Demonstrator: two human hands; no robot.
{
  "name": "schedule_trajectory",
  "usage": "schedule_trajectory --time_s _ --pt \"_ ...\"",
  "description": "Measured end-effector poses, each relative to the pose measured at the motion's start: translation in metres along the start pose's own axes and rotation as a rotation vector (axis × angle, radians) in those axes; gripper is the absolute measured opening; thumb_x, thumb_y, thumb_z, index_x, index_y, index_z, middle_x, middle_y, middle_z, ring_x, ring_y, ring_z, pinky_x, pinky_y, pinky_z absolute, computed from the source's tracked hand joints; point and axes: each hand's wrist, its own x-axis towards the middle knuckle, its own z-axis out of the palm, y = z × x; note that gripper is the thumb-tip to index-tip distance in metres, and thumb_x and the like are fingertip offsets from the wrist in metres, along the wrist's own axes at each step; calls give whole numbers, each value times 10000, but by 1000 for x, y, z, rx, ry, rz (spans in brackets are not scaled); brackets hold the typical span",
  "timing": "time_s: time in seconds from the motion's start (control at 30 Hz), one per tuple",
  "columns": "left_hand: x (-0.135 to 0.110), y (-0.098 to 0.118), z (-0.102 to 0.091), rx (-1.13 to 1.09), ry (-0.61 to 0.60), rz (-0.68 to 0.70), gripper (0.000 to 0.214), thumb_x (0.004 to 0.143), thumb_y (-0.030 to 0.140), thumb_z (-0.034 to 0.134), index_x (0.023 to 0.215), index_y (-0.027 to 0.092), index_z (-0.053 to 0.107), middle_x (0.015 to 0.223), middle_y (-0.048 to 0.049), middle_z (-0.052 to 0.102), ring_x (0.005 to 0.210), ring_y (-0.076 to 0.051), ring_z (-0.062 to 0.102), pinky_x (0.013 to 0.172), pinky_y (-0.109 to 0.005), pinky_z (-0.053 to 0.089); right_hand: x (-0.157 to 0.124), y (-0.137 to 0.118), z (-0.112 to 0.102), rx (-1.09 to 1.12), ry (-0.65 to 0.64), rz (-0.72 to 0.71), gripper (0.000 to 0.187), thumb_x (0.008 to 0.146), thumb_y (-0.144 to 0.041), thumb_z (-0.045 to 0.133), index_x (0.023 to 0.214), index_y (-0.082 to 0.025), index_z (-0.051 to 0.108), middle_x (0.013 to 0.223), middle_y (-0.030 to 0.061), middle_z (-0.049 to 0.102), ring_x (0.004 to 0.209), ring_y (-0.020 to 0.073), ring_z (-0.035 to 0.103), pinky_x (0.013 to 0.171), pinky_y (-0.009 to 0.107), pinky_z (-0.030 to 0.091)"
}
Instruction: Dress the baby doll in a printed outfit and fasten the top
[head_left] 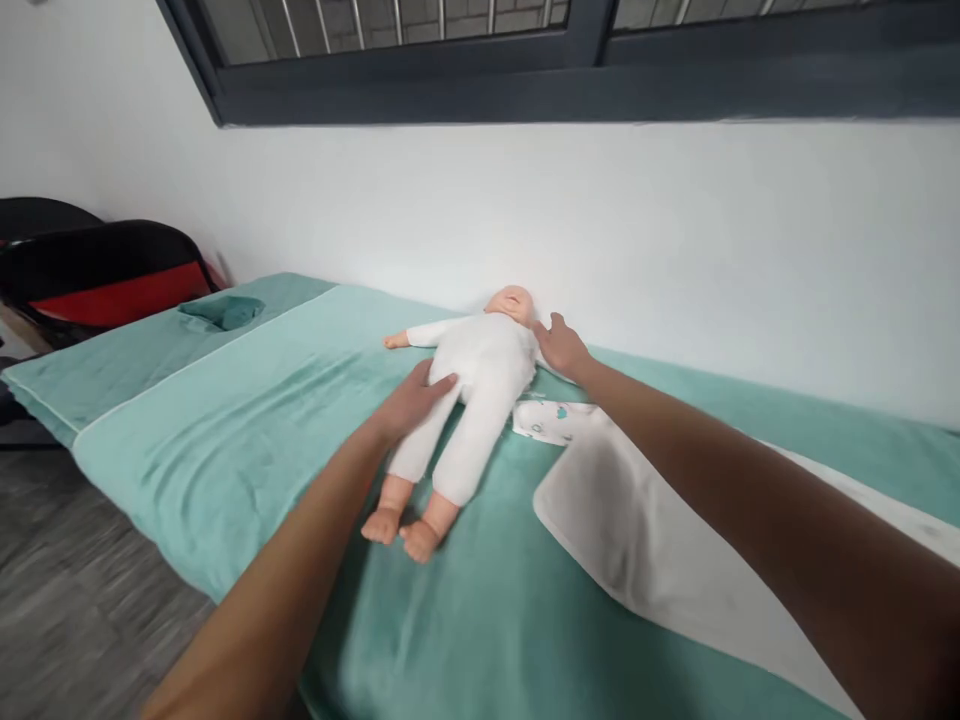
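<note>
While the doll lies face up on the teal cover, black-and-red chairs stand well off to its left as I look, with a bunched teal cloth between. The left hand rests at the doll's near-left hip, thumb over the thigh; its other fingers are partly hidden, so I can't tell how firmly they grip. The right hand touches the doll's opposite shoulder, thumb raised away from the fingers; whether they pinch the sleeve I can't tell. Bracketing it diagonally, they seem meant to keep the body steady and straight. Behind its head the wall limits reach. To its right spreads a white cloth, partly covered by the right forearm, which also crosses that side.
</note>
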Motion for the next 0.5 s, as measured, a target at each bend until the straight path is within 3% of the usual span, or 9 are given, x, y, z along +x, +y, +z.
schedule_trajectory --time_s 0.1,0.23,0.37,0.5 --pt "18 0 6 -330 -140 -110 653 786 659 626 1212 165 653 1090 -163 737 998 -361 694 887 -476 551 40 -11 12 62 -31 -41 729 972 -678 301 1366 -80 439 1390 257 575 1246 372 579 1011 440 454" --pt "25 13 19 -541 -222 -136 565 779 634 665 1085 159 684 985 -168 744 917 -336 703 845 -499 558 52 -13 4 125 -65 -116 760 927 -744 357 1323 -110 497 1390 227 592 1248 356 578 1013 411 466" --pt "3 46 35 -629 -212 -106 471 813 542 680 1074 151 676 946 -162 743 823 -299 710 775 -491 575 29 -4 -34 132 -65 -108 819 877 -764 454 1340 -89 477 1389 251 583 1262 375 565 1026 443 466" --pt "-40 96 67 -710 -306 -72 492 844 488 663 1180 130 636 943 -149 744 763 -277 715 728 -485 587 -18 24 -97 104 -26 -72 829 880 -743 474 1373 -77 450 1408 257 564 1268 367 565 1040 449 463"
